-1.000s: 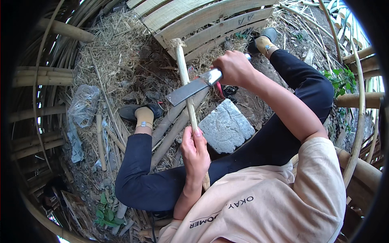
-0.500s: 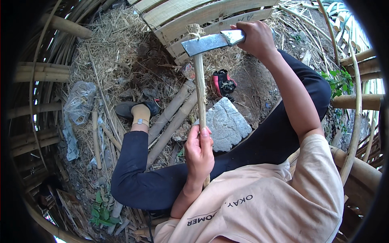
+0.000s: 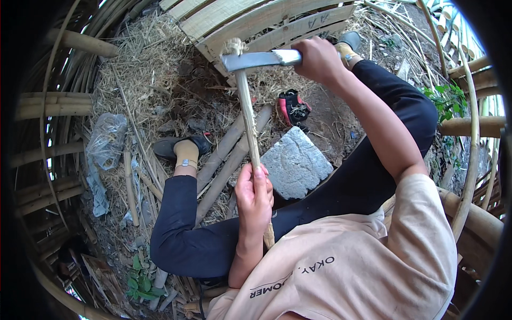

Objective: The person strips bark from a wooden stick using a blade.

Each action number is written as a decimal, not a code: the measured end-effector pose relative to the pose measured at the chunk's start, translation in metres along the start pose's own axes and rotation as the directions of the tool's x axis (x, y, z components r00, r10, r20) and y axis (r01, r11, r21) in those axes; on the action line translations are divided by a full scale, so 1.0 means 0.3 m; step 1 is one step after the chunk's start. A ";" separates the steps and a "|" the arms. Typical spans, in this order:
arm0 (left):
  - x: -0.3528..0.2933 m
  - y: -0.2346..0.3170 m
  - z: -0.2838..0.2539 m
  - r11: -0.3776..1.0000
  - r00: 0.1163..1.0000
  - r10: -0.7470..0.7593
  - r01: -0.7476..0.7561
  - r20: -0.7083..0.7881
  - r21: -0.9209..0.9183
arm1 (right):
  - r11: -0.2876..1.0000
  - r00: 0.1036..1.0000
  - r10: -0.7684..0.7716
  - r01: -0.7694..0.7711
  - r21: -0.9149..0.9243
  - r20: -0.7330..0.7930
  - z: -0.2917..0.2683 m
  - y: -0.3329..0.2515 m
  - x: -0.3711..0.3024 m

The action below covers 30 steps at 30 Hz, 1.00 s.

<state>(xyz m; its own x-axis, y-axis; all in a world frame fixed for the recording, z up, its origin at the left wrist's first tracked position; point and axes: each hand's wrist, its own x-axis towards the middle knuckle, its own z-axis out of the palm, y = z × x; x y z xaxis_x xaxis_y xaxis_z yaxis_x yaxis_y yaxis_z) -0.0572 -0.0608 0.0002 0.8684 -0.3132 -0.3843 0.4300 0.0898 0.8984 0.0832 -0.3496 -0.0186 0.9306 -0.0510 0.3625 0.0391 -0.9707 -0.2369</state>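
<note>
A pale, peeled wooden stick (image 3: 247, 112) stands up out of my left hand (image 3: 254, 197), whose fingers are wrapped round its lower part. It leans a little left, and its lower end comes down to my shirt. My right hand (image 3: 320, 61) grips a machete by its handle, which the fingers mostly hide. The machete's grey blade (image 3: 256, 60) reaches left across the stick just below its top, with white wrapping near the handle. Curled shavings (image 3: 233, 47) cling to the stick above the blade.
A flat grey stone (image 3: 296, 162) lies between my legs, with a red and black object (image 3: 293, 108) beyond it. Bamboo poles (image 3: 226, 152) lie left of the stone. A slatted wooden crate (image 3: 229, 32) stands ahead. Left are straw and a clear plastic bag (image 3: 106, 140).
The stick's upper end has swung left, so it leans more. My right hand and the machete have moved left with it, the blade still across the stick near its top.
</note>
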 end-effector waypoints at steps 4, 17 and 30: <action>0.003 -0.019 -0.029 1.000 1.000 0.009 -0.009 0.002 0.012 | 0.978 0.977 -0.206 0.205 0.029 0.047 -0.035 -0.073 -0.044; -0.006 -0.019 -0.029 1.000 1.000 -0.009 0.008 0.011 0.030 | 0.988 0.989 -0.144 0.146 -0.054 0.032 -0.047 -0.041 0.023; 0.003 -0.013 -0.023 1.000 0.999 -0.028 0.028 0.032 -0.010 | 0.987 0.989 -0.147 0.148 -0.064 0.020 -0.086 -0.012 0.042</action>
<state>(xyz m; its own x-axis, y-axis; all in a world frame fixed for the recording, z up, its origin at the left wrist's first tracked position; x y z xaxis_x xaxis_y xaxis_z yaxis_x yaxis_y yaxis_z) -0.0565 -0.0549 -0.0050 0.8478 -0.3460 -0.4019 0.4565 0.0906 0.8851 0.0853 -0.3526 0.0101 0.9218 0.0966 0.3753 0.1526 -0.9807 -0.1223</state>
